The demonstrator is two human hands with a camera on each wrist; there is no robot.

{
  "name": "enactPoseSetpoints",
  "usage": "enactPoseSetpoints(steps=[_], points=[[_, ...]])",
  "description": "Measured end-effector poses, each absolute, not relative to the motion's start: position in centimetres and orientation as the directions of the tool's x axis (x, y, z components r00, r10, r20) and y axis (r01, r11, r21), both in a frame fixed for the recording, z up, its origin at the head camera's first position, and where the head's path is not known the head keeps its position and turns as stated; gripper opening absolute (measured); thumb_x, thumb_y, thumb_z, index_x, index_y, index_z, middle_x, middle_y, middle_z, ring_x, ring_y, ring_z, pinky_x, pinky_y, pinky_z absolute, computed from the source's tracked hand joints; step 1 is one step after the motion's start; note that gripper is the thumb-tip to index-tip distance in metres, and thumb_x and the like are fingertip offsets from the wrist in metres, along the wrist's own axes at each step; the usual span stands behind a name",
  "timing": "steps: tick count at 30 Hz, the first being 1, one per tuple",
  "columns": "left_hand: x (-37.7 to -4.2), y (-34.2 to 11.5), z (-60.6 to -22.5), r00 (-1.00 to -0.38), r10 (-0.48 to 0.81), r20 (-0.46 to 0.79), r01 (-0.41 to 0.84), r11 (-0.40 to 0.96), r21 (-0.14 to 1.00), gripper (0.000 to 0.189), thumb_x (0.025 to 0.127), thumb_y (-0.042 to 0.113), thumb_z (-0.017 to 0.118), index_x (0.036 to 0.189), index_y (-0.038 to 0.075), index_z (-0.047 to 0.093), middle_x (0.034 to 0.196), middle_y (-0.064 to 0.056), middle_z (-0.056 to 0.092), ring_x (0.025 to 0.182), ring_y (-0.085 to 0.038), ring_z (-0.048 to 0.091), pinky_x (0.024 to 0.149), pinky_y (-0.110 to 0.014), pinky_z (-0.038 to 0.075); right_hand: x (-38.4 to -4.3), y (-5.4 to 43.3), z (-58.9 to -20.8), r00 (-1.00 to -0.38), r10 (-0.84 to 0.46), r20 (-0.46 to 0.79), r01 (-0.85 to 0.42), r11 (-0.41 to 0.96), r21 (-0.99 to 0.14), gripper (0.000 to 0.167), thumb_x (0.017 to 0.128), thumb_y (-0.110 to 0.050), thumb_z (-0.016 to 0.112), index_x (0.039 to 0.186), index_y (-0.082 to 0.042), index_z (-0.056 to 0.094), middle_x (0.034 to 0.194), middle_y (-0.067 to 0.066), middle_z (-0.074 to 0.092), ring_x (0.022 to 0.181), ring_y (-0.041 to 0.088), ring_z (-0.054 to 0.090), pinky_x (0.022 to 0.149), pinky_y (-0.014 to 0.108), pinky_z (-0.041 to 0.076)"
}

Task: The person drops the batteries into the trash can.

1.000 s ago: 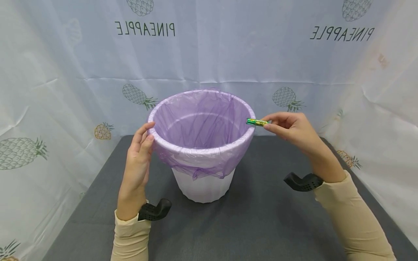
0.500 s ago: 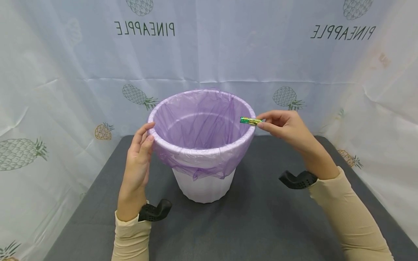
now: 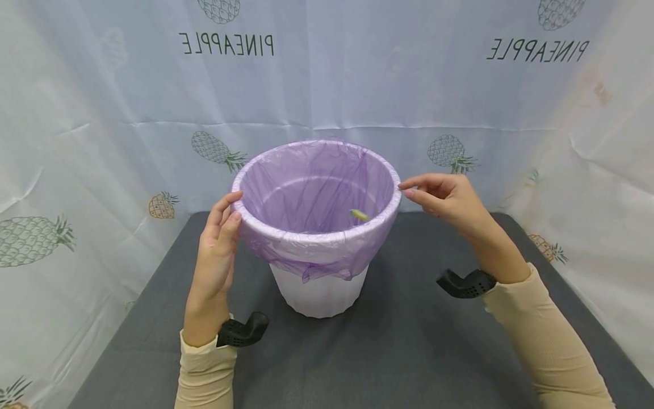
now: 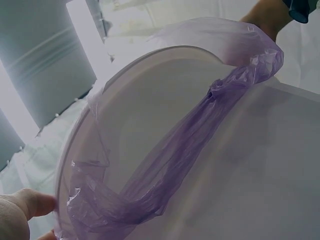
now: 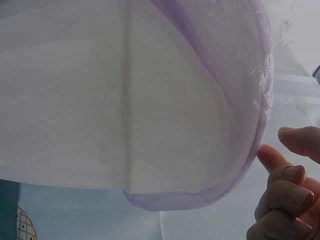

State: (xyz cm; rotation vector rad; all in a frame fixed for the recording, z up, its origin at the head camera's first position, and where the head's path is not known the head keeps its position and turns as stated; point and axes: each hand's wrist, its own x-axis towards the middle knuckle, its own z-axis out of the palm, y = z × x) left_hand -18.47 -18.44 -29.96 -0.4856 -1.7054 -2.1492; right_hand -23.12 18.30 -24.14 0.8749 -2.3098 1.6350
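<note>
A white trash can [image 3: 318, 295] stands upright on the dark table, lined with a purple trash bag [image 3: 317, 165] folded over its rim. My left hand [image 3: 217, 250] rests its thumb and fingertips against the left side of the rim; in the left wrist view, the thumb [image 4: 40, 202] touches the rim from outside. At the right rim, my right hand [image 3: 449, 199] has thumb and index finger slightly apart, nothing between them; the right wrist view shows the index fingertip right at the bag-covered edge. A small stick in a green-yellow wrapper [image 3: 360, 215] appears inside the can, blurred.
A dark cloth [image 3: 398, 352] covers the table. White curtains with pineapple prints [image 3: 368, 85] hang behind and on both sides. Black wrist devices [image 3: 242, 329] sit on both forearms, over beige sleeves.
The right hand moved left to the rim with the wrapped stick, then let go of it. The stick has dropped into the can. The left hand has stayed in place.
</note>
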Motion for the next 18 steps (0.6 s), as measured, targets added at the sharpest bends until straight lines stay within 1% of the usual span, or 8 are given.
enactPoseSetpoints(steps=[6,11,13,15,17,18], points=[[-18.5,-18.3,-29.9,-0.871,-0.059,0.488,0.488,-0.215,0.846,0.031,0.101,0.012,0.043,0.130,0.020,0.051,0.137,-0.003,0.047,0.103,-0.003,0.053,0.097,-0.017,0.040,-22.9,18.7,-24.5,-0.805,-0.352,0.477,-0.560,0.187,-0.807,0.020,0.090,0.000,0.061,0.100,-0.013,0.073,0.053,-0.007,0.039,0.050,0.013,0.033,0.049,0.030,0.029],[-18.5,-18.5,-30.0,-0.871,-0.054,0.488,0.489,-0.197,0.850,0.031,0.101,0.013,0.043,0.130,0.021,0.051,0.143,-0.007,0.042,0.107,-0.004,0.052,0.097,-0.017,0.039,-22.4,19.0,-24.8,-0.807,-0.347,0.478,-0.559,0.186,-0.808,0.019,0.091,0.001,0.060,0.100,-0.010,0.073,0.053,-0.006,0.038,0.050,0.014,0.032,0.050,0.030,0.030],[-18.5,-18.5,-30.1,-0.872,-0.054,0.486,0.487,-0.188,0.853,0.032,0.101,0.013,0.042,0.130,0.021,0.051,0.145,-0.008,0.040,0.109,-0.005,0.051,0.097,-0.017,0.039,-22.2,19.1,-25.0,-0.810,-0.344,0.475,-0.556,0.191,-0.809,0.017,0.091,0.001,0.060,0.100,-0.007,0.072,0.053,-0.006,0.038,0.050,0.014,0.032,0.050,0.030,0.030],[-18.6,-18.5,-30.1,-0.873,-0.056,0.485,0.486,-0.182,0.855,0.032,0.101,0.013,0.043,0.130,0.022,0.052,0.144,-0.009,0.040,0.107,-0.005,0.051,0.097,-0.018,0.038,-22.1,19.2,-25.1,-0.810,-0.343,0.476,-0.556,0.189,-0.809,0.016,0.091,0.001,0.060,0.100,-0.004,0.071,0.053,-0.005,0.038,0.050,0.014,0.032,0.050,0.030,0.029],[-18.7,-18.4,-30.1,-0.871,-0.059,0.488,0.490,-0.177,0.853,0.032,0.101,0.013,0.043,0.130,0.023,0.052,0.143,-0.007,0.042,0.104,-0.004,0.051,0.097,-0.019,0.037,-22.0,19.2,-25.3,-0.808,-0.343,0.478,-0.557,0.184,-0.810,0.016,0.091,0.002,0.059,0.100,-0.002,0.071,0.053,-0.005,0.037,0.049,0.014,0.031,0.049,0.030,0.029],[-18.7,-18.3,-30.1,-0.869,-0.063,0.490,0.493,-0.176,0.852,0.031,0.101,0.013,0.043,0.129,0.023,0.052,0.140,-0.006,0.044,0.101,-0.004,0.051,0.097,-0.020,0.036,-21.9,19.3,-25.3,-0.808,-0.345,0.478,-0.557,0.182,-0.810,0.016,0.091,0.003,0.059,0.100,-0.003,0.071,0.053,-0.005,0.037,0.049,0.014,0.031,0.049,0.030,0.029]])
